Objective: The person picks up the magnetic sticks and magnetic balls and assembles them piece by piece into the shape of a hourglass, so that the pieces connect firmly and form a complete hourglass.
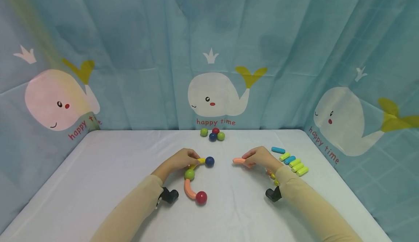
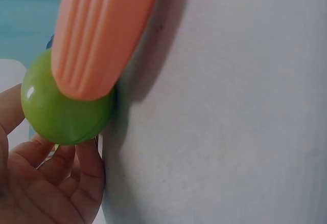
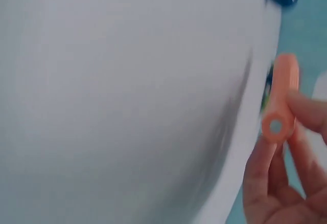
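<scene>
Two hands of yours are busy over the white bench (image 1: 235,213). Your left hand (image 1: 188,158) has its grip clamped on the yellow arc (image 1: 202,160), as far as you can judge with the green ball (image 1: 189,174) hiding part of the fingers from that wrist view. The arc runs between that ball and the blue ball (image 1: 210,161); on the near side, a pink arc (image 1: 188,189) curves from the green ball to the red ball (image 1: 201,197). Your right hand (image 1: 260,157) has its grip clamped on a pink tube (image 3: 284,86), well apart from the blue ball. Beyond your right sleeve (image 1: 304,198) lie blue tubes (image 1: 278,150) and lime tubes (image 1: 298,167); four more balls (image 1: 212,137) sit near the bench's far edge, before the curtain (image 1: 137,53).
</scene>
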Action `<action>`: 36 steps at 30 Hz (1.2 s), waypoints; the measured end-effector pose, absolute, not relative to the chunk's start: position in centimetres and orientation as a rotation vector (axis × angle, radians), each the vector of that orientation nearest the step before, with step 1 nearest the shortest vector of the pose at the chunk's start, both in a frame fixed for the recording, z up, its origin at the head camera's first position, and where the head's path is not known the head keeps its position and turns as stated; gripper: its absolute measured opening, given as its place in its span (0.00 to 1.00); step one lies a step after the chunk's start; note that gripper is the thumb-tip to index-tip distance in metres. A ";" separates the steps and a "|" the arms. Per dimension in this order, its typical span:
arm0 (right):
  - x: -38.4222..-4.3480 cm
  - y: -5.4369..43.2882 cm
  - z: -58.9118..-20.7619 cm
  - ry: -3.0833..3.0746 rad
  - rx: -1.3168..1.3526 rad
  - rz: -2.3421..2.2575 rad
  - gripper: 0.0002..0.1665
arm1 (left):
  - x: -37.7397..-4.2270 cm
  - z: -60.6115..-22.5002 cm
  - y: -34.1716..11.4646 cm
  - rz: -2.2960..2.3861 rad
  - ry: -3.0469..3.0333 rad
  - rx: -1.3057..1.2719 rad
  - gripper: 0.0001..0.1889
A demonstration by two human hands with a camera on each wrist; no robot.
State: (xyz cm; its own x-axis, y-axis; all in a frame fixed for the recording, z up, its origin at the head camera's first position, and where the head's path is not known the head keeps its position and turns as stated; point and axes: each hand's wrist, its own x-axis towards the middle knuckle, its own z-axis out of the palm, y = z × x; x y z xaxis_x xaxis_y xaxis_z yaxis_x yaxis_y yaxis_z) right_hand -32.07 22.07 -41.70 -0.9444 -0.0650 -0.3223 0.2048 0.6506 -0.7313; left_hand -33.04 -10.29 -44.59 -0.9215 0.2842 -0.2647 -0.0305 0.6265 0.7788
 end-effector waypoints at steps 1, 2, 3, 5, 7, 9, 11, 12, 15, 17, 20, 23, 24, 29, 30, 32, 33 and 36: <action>-31.9 21.3 -41.7 2.546 0.115 -1.213 0.15 | -33.1 -44.7 -10.3 1.208 2.485 0.205 0.11; -31.8 20.6 -41.8 2.547 0.100 -1.230 0.14 | -33.1 -44.8 -10.3 1.213 2.485 0.209 0.11; -31.8 19.9 -41.8 2.542 0.099 -1.248 0.14 | -33.2 -44.8 -10.3 1.214 2.486 0.213 0.11; -31.7 18.8 -41.9 2.538 0.105 -1.254 0.13 | -33.2 -44.9 -10.3 1.221 2.483 0.216 0.11; -31.6 17.9 -42.2 2.538 0.104 -1.251 0.12 | -33.2 -45.0 -10.3 1.224 2.483 0.216 0.11; -31.6 17.2 -42.5 2.536 0.118 -1.257 0.11 | -33.1 -45.1 -10.3 1.232 2.475 0.212 0.11; -31.5 16.7 -42.7 2.538 0.120 -1.271 0.10 | -33.1 -45.1 -10.2 1.238 2.469 0.206 0.11; -31.5 16.5 -42.9 2.539 0.116 -1.281 0.10 | -33.0 -45.1 -10.2 1.241 2.466 0.201 0.12; -31.4 16.0 -43.1 2.530 0.112 -1.315 0.10 | -32.8 -45.0 -10.0 1.245 2.460 0.183 0.12; -31.4 15.7 -43.1 2.517 0.108 -1.332 0.10 | -32.8 -45.0 -10.0 1.247 2.459 0.175 0.12; -31.4 15.5 -43.1 2.493 0.108 -1.350 0.10 | -32.7 -45.0 -10.0 1.251 2.449 0.173 0.12; -31.5 15.4 -43.2 2.462 0.098 -1.367 0.10 | -32.6 -44.8 -10.1 1.246 2.448 0.179 0.12; -31.6 15.3 -43.2 2.453 0.090 -1.368 0.10 | -32.6 -44.8 -10.1 1.242 2.451 0.180 0.12; -31.7 15.5 -43.3 2.409 0.064 -1.366 0.11 | -32.7 -44.8 -10.2 1.230 2.466 0.182 0.12; -31.7 15.5 -43.3 2.409 0.066 -1.354 0.11 | -32.8 -44.8 -10.2 1.229 2.463 0.183 0.12; -31.7 15.5 -43.2 2.420 0.070 -1.319 0.12 | -32.8 -44.7 -10.3 1.220 2.459 0.182 0.13; -31.6 15.5 -43.2 2.434 0.067 -1.295 0.12 | -32.7 -44.6 -10.3 1.214 2.460 0.175 0.14; -31.7 15.3 -42.9 2.458 0.041 -1.247 0.15 | -32.1 -43.6 -10.8 1.181 2.526 0.134 0.19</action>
